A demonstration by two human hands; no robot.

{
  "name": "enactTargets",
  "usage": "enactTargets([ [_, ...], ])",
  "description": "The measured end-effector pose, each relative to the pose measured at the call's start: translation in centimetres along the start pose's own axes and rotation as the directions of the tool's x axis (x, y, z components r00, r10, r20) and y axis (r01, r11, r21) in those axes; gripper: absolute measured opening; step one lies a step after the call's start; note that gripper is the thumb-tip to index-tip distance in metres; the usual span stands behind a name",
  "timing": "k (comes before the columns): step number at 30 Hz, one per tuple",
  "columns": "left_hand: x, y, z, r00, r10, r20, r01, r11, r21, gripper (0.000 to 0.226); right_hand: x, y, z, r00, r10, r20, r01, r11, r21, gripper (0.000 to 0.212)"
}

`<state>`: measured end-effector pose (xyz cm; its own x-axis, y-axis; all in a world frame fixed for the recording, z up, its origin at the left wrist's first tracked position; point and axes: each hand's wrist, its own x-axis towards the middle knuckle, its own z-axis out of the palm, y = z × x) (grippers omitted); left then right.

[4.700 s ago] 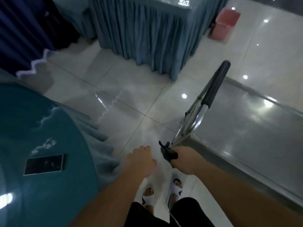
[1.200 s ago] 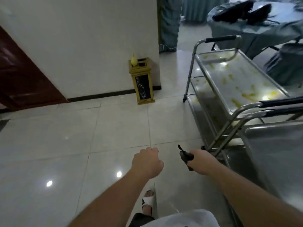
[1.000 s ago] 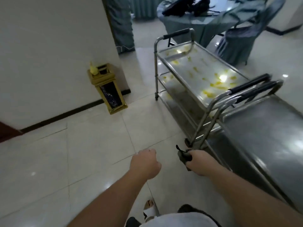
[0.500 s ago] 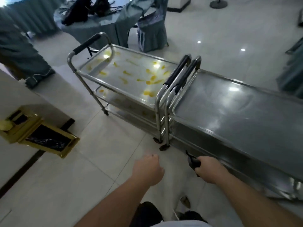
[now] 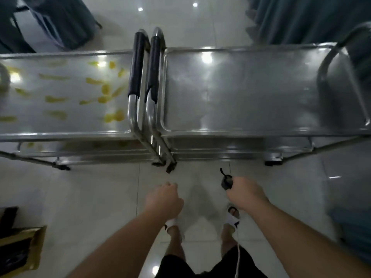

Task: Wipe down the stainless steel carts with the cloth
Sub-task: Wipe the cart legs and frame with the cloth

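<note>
Two stainless steel carts stand side by side ahead of me, handles touching at the middle. The left cart [image 5: 66, 135] has yellow smears across its top tray and lower shelf. The right cart [image 5: 241, 91] has a bare, shiny top. My left hand [image 5: 163, 198] is a closed fist with nothing visible in it, held over the floor just short of the carts. My right hand [image 5: 244, 192] is closed around a small black object [image 5: 226, 181] with a short strap sticking up. No cloth is visible.
Black-gripped cart handles [image 5: 144, 65] rise between the two trays. A gold bin [image 5: 20, 249] sits at the lower left. Draped chairs [image 5: 60, 19] and blue-grey curtains [image 5: 301, 19] stand behind the carts. White tile floor [image 5: 90, 197] lies around my sandalled feet.
My view swung round from a blue table to face both carts squarely from the side. Both hands kept their pose, the right still gripping the black object.
</note>
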<state>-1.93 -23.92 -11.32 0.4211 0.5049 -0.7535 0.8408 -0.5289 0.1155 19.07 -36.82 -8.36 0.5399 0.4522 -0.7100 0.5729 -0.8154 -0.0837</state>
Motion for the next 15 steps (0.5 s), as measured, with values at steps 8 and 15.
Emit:
enactTargets([
  [8, 5.7, -0.8, 2.3, 0.999, -0.035, 0.036, 0.032, 0.997, 0.076, 0.050, 3.8, -0.3, 4.9, 0.998, -0.012, 0.062, 0.011, 1.000, 0.022, 0.020],
  [15, 13.8, 0.2, 8.0, 0.996, -0.048, 0.069, 0.038, 0.990, 0.138, 0.053, 13.0, 0.6, 9.4, 0.987, -0.121, 0.101, 0.126, 0.991, -0.043, 0.019],
])
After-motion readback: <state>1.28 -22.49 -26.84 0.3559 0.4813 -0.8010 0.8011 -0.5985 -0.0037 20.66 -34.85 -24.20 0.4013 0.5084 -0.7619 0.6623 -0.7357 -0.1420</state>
